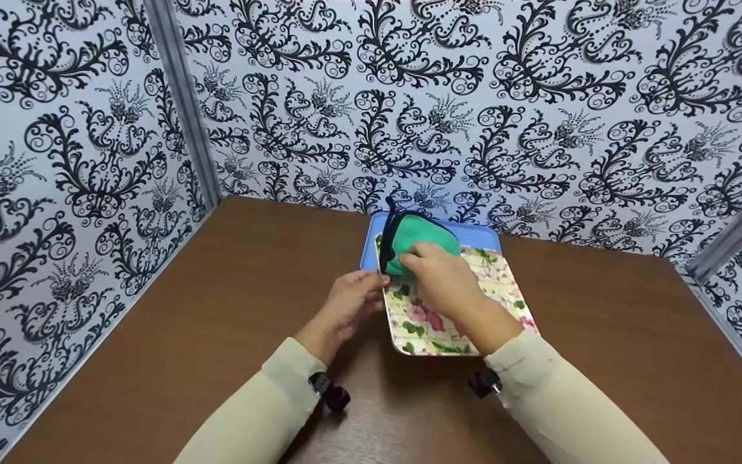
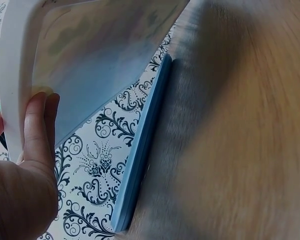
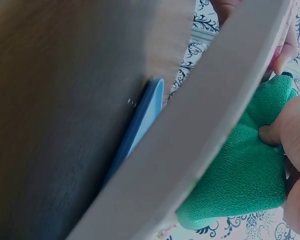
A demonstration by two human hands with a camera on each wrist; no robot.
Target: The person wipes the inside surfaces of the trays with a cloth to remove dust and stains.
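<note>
In the head view, a tray with a flower pattern and a pale rim is held up off the table at a slant. My left hand grips its left edge, thumb on the upper side and fingers on the pale underside, as the left wrist view shows. My right hand holds a green cloth with black edging against the tray's patterned face, near the far left corner. In the right wrist view, the thumb presses into the fuzzy green cloth; some of the fingers are hidden.
A blue tray lies on the brown wooden table behind the flowered one, close to the back wall. Patterned walls stand at the back and both sides. Each wrist wears a small black camera.
</note>
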